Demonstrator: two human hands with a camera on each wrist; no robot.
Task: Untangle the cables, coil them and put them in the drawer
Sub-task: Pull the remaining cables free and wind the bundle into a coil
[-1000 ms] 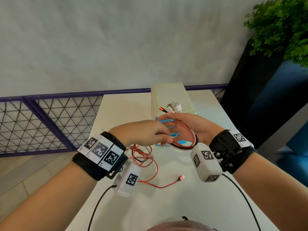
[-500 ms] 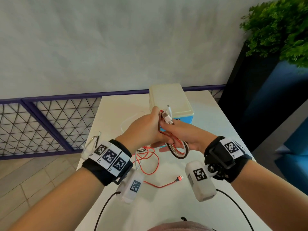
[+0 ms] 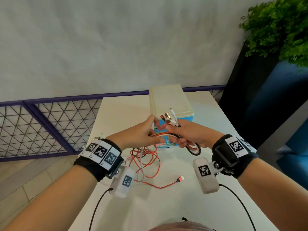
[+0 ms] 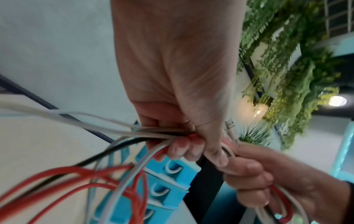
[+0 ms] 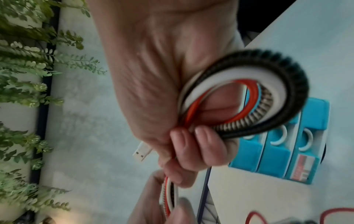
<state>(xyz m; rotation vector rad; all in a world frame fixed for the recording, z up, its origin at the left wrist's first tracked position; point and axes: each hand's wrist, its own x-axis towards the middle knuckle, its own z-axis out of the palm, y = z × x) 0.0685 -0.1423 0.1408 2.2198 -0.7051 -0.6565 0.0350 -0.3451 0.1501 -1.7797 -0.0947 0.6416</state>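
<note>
My right hand grips a looped bundle of red, white and black cables above the table, in front of the drawer unit. Several plugs stick up out of that fist. In the right wrist view the loop curls out of my right hand, a white USB plug beside the fingers. My left hand pinches the same strands just left of the right hand. The left wrist view shows my left hand closed on white, black and red strands. The loose cable tangle hangs down to the table.
A red cable end with a USB plug lies on the white table. The blue drawer fronts are closed. A purple mesh railing runs at the left, and a dark planter with green foliage stands at the right.
Both hands have risen and closed together; the right hand turned from an open palm under the coil to a fist round it, plugs pointing up. The head view tilted slightly.
</note>
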